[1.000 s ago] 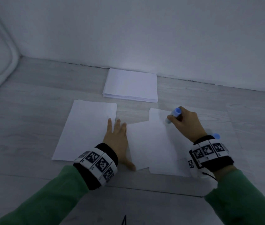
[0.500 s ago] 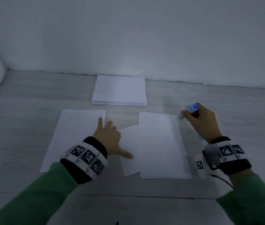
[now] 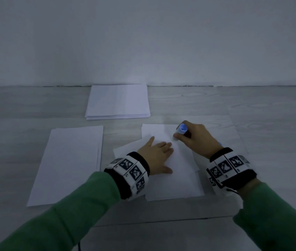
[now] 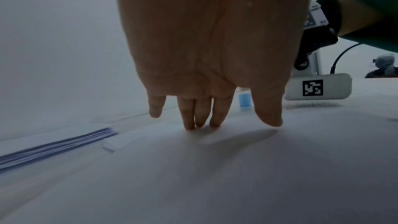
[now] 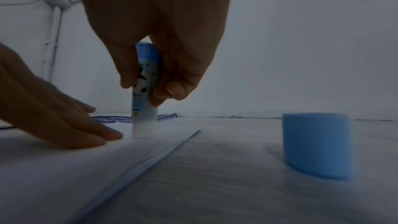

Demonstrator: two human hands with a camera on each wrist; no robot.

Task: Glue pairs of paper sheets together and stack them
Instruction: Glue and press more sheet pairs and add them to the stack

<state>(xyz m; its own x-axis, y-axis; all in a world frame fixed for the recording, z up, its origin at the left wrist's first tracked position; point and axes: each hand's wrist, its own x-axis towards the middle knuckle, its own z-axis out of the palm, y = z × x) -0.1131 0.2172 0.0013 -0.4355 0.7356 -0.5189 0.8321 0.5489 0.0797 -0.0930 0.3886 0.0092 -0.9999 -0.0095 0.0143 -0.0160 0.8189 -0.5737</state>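
Note:
My right hand (image 3: 194, 138) grips a blue glue stick (image 3: 180, 130) (image 5: 144, 91) upright, its white tip touching the top white sheet (image 3: 178, 171) near that sheet's far edge. My left hand (image 3: 157, 154) (image 4: 206, 74) lies flat on the same sheet with straight fingers, just left of the glue tip. A second sheet (image 3: 125, 148) pokes out at an angle from under it on the left. A pile of blank sheets (image 3: 117, 102) lies by the wall. More white sheets (image 3: 67, 163) lie at the left.
The blue glue cap (image 5: 315, 144) (image 4: 245, 100) stands on the grey wooden floor (image 3: 261, 124) to the right of the sheets, near my right wrist. A pale wall (image 3: 143, 42) closes the far side. Pipes (image 5: 53, 28) run down the wall.
My left hand slid right from the sheet's left edge onto the top sheet. My right hand brought the glue stick back left from the sheet's right corner onto the paper.

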